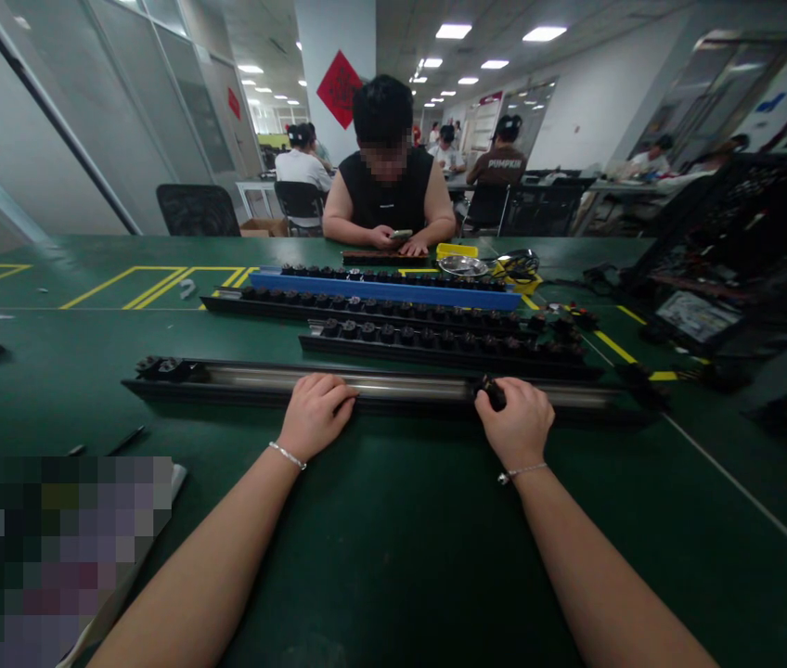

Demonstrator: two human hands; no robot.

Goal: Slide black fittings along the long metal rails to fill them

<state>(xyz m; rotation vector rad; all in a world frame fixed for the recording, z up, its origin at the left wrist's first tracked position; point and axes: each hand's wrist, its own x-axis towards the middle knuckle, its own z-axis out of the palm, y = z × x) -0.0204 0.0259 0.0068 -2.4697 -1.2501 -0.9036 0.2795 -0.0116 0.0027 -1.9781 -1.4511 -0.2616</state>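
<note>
A long black rail (400,383) with a shiny metal inner channel lies across the table before me. Two small black round-topped modules (169,366) sit in its left end. My left hand (316,408) is closed over the rail's near edge, left of its middle, with the thumb along the rim. Farther right, my right hand (517,417) pinches a small black module (492,393) at the rail's channel. Whether that module touches the channel bottom I cannot tell. Behind it lie a shorter black rail (316,343) and a longer one (226,304), both carrying several modules.
Beyond the rails is a blue rail (393,289) with modules on it. A metal dish (463,266) and yellow trays (456,250) stand behind. Across the green table (393,520) a person (386,186) holds a phone. A black rack (706,250) stands right; a blurred packet (73,557) lies front left.
</note>
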